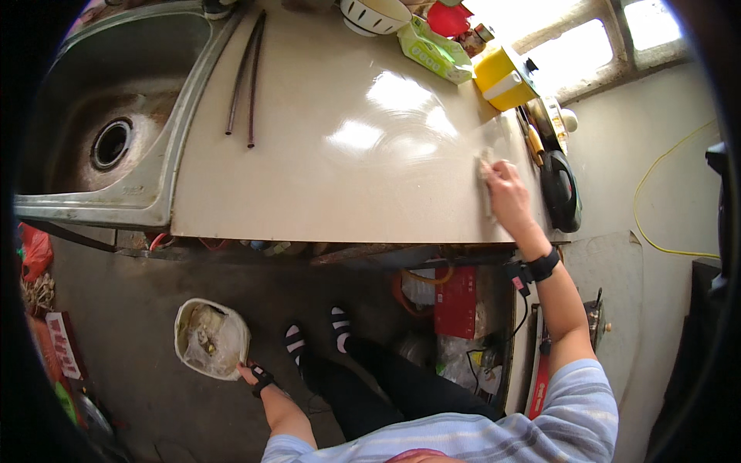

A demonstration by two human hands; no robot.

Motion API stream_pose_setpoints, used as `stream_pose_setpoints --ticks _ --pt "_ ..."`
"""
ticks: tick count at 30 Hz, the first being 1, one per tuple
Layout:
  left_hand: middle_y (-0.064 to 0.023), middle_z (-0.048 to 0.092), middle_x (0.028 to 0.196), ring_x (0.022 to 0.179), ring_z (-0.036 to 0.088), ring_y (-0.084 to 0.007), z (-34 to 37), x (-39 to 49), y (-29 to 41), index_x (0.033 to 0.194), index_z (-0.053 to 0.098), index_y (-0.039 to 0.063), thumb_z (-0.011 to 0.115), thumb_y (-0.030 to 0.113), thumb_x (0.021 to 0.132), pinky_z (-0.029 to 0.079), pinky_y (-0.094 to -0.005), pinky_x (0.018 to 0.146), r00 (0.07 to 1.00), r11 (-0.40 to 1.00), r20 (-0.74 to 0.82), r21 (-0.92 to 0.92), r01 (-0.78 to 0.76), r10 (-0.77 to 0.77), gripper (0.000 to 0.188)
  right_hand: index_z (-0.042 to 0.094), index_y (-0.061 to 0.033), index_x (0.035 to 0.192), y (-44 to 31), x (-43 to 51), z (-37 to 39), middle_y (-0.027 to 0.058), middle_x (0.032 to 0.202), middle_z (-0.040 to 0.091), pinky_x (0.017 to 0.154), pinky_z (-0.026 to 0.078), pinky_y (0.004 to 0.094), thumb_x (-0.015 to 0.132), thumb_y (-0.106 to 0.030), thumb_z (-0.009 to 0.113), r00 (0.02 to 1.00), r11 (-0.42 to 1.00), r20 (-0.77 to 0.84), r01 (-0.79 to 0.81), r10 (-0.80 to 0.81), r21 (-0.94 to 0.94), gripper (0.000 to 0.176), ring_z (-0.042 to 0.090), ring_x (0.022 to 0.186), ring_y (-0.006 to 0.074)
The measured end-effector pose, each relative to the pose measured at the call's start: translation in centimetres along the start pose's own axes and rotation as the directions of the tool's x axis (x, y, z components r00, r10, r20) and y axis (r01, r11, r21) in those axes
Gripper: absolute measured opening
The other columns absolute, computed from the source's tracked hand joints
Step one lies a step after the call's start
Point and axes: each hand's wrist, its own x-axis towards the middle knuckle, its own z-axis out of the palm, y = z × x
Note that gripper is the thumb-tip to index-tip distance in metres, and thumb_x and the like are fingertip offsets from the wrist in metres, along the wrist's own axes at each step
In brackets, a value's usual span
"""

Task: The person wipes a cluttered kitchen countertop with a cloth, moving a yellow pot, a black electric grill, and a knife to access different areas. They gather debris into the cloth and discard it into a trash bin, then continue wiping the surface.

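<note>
My right hand [509,194] presses a light-coloured cloth [486,157] onto the beige countertop [312,199], near its right end. The cloth is bunched and partly hidden under my fingers. Wet, shiny streaks show on the surface to its left. Low at my left side, my left hand [247,373] grips the rim of a whitish waste bin [184,312]. Inside the bin lie crumpled clear plastic [214,350] and some scraps. Two long dark tubes [252,87] rest on the counter beside the metal sink [156,202].
Along the back stand a white slotted basket [376,14], a green packet [434,55] and a yellow container [503,81]. A black handled object [560,197] and a wooden-handled tool [534,142] line the right edge. A red box [454,301] sits under the counter.
</note>
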Motion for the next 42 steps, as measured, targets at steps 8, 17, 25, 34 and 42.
stream_pose_setpoints --ticks 8,17,25,34,42 --pt "-0.0010 0.046 0.057 0.051 0.045 -0.0175 1.4 -1.4 -4.2 0.090 0.058 0.011 0.047 0.041 0.100 0.038 -0.0345 0.048 0.979 0.983 -0.100 0.039 0.181 -0.176 0.034 0.062 0.0003 0.128 -1.3 -3.4 0.9 0.0151 0.102 0.060 0.081 0.053 0.0398 0.083 0.006 0.055 0.972 0.921 -0.213 0.172 -0.101 0.349 0.045 0.061 0.094 0.0323" --pt "-0.0059 0.049 0.074 0.056 0.046 -0.0227 3.4 -9.2 1.2 0.094 0.054 0.013 0.055 0.038 0.095 0.043 -0.0387 0.054 0.926 0.773 -0.311 0.526 0.354 -0.212 0.026 0.067 -0.0073 0.112 4.2 -8.3 3.3 0.0095 0.108 0.066 0.084 0.056 0.0349 0.081 0.002 0.062 0.975 0.977 -0.220 0.080 -0.036 0.196 0.033 0.063 0.099 0.0282" --pt "0.0006 0.061 0.072 0.063 0.058 -0.0090 12.0 -24.8 10.2 0.104 0.067 0.005 0.055 0.019 0.099 0.045 -0.0238 0.055 0.961 0.489 0.211 0.867 -0.099 -0.178 0.019 0.063 -0.0043 0.102 1.9 -5.0 3.6 0.0150 0.100 0.065 0.076 0.056 0.0432 0.084 -0.007 0.057 0.946 0.798 0.076 -0.308 0.316 0.518 0.019 0.064 0.091 0.0326" --pt "0.0005 0.053 0.076 0.068 0.050 -0.0086 33.8 -50.7 9.0 0.102 0.068 0.000 0.054 0.009 0.099 0.043 -0.0225 0.064 0.359 0.287 0.780 0.549 -0.785 -0.513 0.017 0.071 -0.0156 0.099 6.8 -12.2 6.0 0.0053 0.101 0.063 0.081 0.056 0.0376 0.080 -0.009 0.061 0.906 0.746 -0.148 -0.225 0.397 0.627 0.022 0.061 0.098 0.0280" --pt "-0.0116 0.061 0.102 0.087 0.061 -0.0224 50.9 -72.6 -4.8 0.112 0.065 0.003 0.060 0.002 0.089 0.049 -0.0314 0.079 -0.185 0.051 0.804 -0.190 -0.980 -0.566 0.024 0.071 -0.0105 0.088 12.9 -14.7 9.7 0.0062 0.103 0.061 0.086 0.055 0.0353 0.082 -0.009 0.059 0.856 0.696 -0.081 -0.357 0.511 0.623 0.014 0.059 0.103 0.0271"
